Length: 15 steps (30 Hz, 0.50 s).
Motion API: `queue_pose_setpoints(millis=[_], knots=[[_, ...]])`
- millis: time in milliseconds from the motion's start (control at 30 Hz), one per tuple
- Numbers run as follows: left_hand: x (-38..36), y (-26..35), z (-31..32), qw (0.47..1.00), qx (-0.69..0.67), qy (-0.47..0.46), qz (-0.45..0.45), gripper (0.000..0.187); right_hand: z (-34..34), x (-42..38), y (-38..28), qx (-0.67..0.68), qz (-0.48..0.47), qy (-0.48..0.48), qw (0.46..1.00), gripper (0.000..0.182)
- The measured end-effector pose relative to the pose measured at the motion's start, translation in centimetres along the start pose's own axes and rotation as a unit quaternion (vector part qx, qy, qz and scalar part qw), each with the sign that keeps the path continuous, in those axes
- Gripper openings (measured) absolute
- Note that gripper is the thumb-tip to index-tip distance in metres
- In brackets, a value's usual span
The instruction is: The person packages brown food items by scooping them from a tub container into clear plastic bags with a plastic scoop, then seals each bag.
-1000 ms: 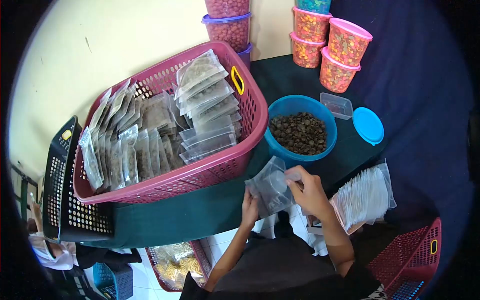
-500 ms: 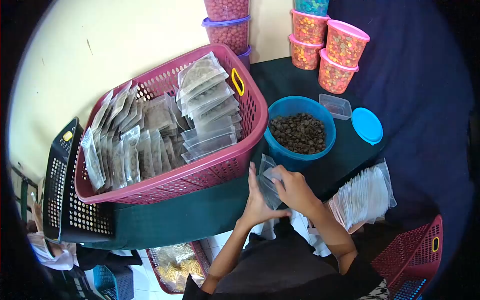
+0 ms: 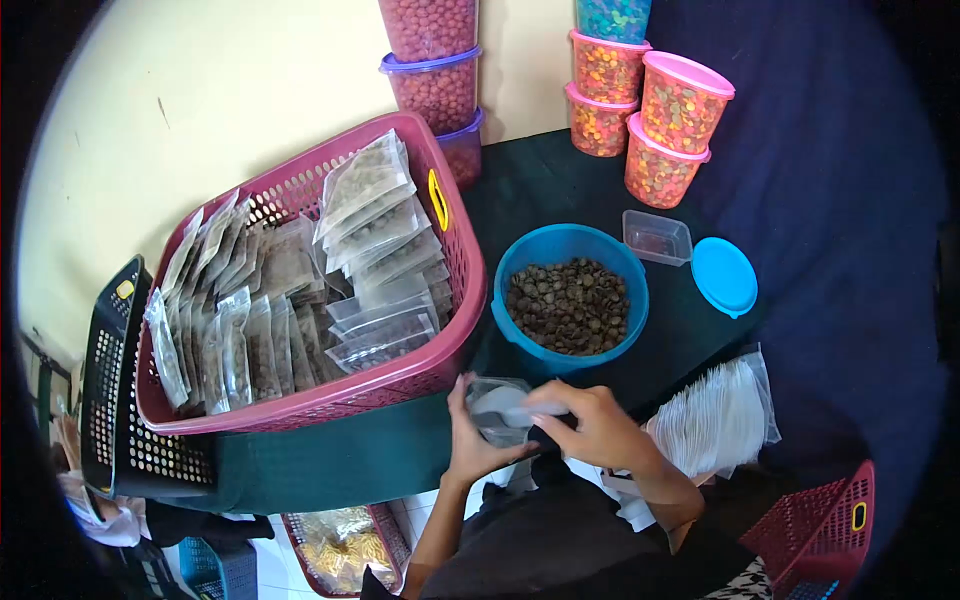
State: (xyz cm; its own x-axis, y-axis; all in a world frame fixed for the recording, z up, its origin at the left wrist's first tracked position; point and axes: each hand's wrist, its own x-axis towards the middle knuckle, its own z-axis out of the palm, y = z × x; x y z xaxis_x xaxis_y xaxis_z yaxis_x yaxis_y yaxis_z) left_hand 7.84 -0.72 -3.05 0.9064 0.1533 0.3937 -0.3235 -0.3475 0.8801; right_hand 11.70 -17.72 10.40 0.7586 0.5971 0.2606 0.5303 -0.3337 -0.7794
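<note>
My left hand (image 3: 473,440) is wrapped around a small clear plastic bag (image 3: 487,388) near the front edge of the table, thumb on the near side and fingers on the far side. The fingertips of my right hand (image 3: 598,425) pinch a pale, flat, blurred piece (image 3: 508,402) at the bag's mouth; its kind I cannot tell. Just beyond both hands stands a blue tub (image 3: 503,318) of dark brown, flat round pieces (image 3: 568,305). To the left, a maroon basket (image 3: 345,392) holds many filled clear bags (image 3: 367,187) in rows.
A clear box (image 3: 657,238) and blue lid (image 3: 724,277) lie right of the tub. Stacked tubs (image 3: 683,105) stand behind. White sheets in plastic (image 3: 712,405) are at right. A black basket (image 3: 150,440) is at left; a person's sleeve (image 3: 100,500) shows lower left.
My view has shifted, so the table appears lower and further left. The bag has turned in my left hand, its mouth now wider, and my right fingers have drawn toward its right side.
</note>
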Motion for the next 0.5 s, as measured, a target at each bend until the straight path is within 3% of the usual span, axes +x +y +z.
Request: queue_pose_setpoints(millis=[67, 200, 233, 267, 433, 500], knots=[[-0.8, 0.2, -0.7, 1.0, 0.011, 0.007, -0.023, 0.116, -4.4, 0.0, -1.2, 0.126, 0.066, -0.074, 0.987, 0.013], [-1.8, 1.8, -1.3, 0.998, 0.03, 0.037, -0.05, 0.113, -12.0, -0.5, 3.3, 0.259, -0.06, 0.021, 0.964, 0.012], [-2.0, 1.8, -1.2, 0.997, 0.038, 0.047, -0.045, 0.113, -12.9, 0.0, 4.1, 0.256, -0.037, 0.06, 0.964, 0.012], [-2.4, 1.6, -1.0, 0.997, 0.041, 0.054, -0.046, 0.113, -13.9, 0.7, 4.8, 0.252, -0.014, 0.098, 0.963, 0.013], [-2.0, 2.7, 0.6, 0.992, 0.068, 0.098, -0.038, 0.113, -14.5, 7.2, 11.8, 0.112, 0.04, 0.046, 0.992, 0.01], [-1.6, 3.0, 1.4, 0.989, 0.085, 0.115, -0.032, 0.112, -13.9, 9.5, 12.3, -0.047, 0.021, 0.013, 0.999, 0.01]])
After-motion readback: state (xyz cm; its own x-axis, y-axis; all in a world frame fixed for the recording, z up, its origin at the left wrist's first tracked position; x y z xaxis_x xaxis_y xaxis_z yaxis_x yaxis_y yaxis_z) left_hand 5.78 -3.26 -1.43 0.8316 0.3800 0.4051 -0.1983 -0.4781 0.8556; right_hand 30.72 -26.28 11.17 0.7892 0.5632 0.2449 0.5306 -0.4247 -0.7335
